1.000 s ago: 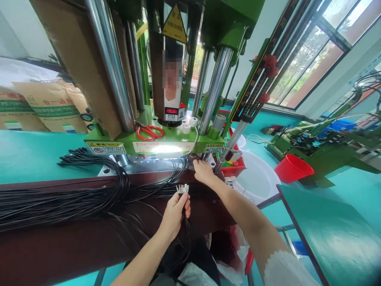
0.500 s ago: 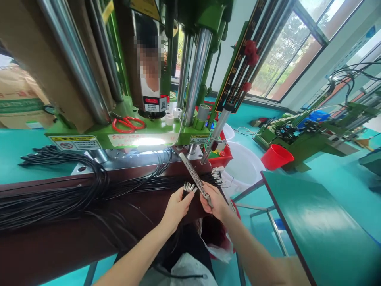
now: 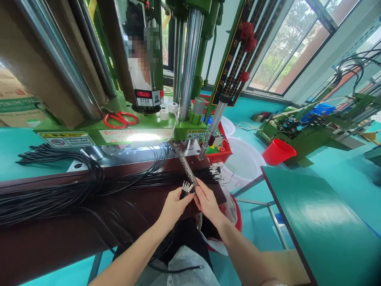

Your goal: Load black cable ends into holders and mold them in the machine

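Observation:
My left hand [image 3: 175, 204] is closed round a bundle of black cables, whose silvery terminal ends [image 3: 187, 187] stick up past the fingers. In my right hand [image 3: 207, 200] is the near end of a slotted metal bar [image 3: 187, 169]; its far end reaches the edge of the green press machine. Both hands are close together, fingertips nearly touching. More black cables [image 3: 143, 178] lie along the brown bench beyond my hands, with white and metal ends [image 3: 216, 172] at their right. Whether a cable end sits in the bar's slots is too small to tell.
Red-handled scissors [image 3: 120, 120] lie on the green press [image 3: 113, 137]. Looped black cables [image 3: 98, 174] hang over the bench [image 3: 125, 210] at left. A white tub [image 3: 247, 159], a red bucket [image 3: 279, 152] and a green-topped table [image 3: 315, 206] stand to the right.
My right hand has moved left and closer to my left hand. The bar has shifted left and turned in the grip, its far end now at the press. The view has moved slightly.

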Demonstrator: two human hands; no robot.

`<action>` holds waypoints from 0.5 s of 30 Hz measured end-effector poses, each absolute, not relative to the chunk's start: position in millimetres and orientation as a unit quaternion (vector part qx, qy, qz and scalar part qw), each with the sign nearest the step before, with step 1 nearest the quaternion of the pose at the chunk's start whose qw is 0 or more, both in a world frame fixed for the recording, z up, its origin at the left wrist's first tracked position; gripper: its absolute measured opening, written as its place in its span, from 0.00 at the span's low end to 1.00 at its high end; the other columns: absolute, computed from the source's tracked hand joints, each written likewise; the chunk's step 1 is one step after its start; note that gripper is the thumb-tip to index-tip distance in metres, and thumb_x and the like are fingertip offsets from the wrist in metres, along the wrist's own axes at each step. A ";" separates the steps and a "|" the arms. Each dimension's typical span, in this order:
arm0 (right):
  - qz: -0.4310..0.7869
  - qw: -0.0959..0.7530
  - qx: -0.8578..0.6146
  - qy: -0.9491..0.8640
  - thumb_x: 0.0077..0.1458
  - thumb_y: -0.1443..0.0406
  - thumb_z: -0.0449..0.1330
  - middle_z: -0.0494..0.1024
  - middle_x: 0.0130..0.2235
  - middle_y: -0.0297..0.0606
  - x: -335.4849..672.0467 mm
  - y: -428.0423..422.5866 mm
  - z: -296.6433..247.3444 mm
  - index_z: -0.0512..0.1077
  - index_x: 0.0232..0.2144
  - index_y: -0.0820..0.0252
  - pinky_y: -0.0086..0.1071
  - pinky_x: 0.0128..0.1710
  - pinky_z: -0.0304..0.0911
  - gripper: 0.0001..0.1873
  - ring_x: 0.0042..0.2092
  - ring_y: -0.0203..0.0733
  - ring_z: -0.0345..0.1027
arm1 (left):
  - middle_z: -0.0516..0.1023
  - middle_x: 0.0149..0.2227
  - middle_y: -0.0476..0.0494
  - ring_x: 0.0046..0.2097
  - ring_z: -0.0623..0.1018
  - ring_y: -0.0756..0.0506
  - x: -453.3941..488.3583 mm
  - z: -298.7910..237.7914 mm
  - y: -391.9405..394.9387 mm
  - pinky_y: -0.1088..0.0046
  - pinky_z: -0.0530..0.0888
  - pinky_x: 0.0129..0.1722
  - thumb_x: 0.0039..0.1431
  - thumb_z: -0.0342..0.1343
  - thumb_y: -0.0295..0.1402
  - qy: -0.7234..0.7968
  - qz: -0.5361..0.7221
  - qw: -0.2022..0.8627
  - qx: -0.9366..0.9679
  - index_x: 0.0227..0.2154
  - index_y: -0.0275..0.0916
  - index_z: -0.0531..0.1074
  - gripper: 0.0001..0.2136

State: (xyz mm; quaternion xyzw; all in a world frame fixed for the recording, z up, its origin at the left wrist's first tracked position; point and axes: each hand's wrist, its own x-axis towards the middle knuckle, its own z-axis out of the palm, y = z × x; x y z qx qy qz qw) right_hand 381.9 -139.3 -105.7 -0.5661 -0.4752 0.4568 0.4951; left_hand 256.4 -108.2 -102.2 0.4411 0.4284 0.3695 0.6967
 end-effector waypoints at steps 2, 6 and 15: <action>0.455 0.487 -0.566 -0.485 0.56 0.54 0.48 0.59 0.14 0.25 380.2 -140.1 -105.0 0.61 0.53 0.61 0.21 0.13 0.46 0.26 0.15 0.27 0.49 | 0.62 0.14 0.55 0.16 0.58 0.56 254.1 -99.9 -109.1 0.80 0.52 0.14 0.38 0.60 0.42 0.420 0.366 0.692 0.458 0.21 0.35 0.67 0.14; 0.486 0.504 -0.568 -0.433 0.55 0.53 0.49 0.60 0.15 0.25 381.1 -139.8 -104.4 0.61 0.53 0.58 0.21 0.11 0.45 0.26 0.15 0.27 0.49 | 0.54 0.14 0.60 0.14 0.53 0.57 250.2 -96.8 -106.6 0.82 0.51 0.12 0.47 0.53 0.46 0.417 0.387 0.691 0.446 0.26 0.38 0.64 0.14; 0.493 0.516 -0.543 -0.443 0.55 0.55 0.50 0.59 0.16 0.25 383.1 -139.8 -105.4 0.60 0.54 0.60 0.21 0.11 0.45 0.26 0.15 0.26 0.49 | 0.51 0.10 0.62 0.12 0.50 0.59 250.6 -96.3 -103.1 0.83 0.45 0.11 0.39 0.59 0.45 0.426 0.338 0.738 0.400 0.22 0.38 0.60 0.18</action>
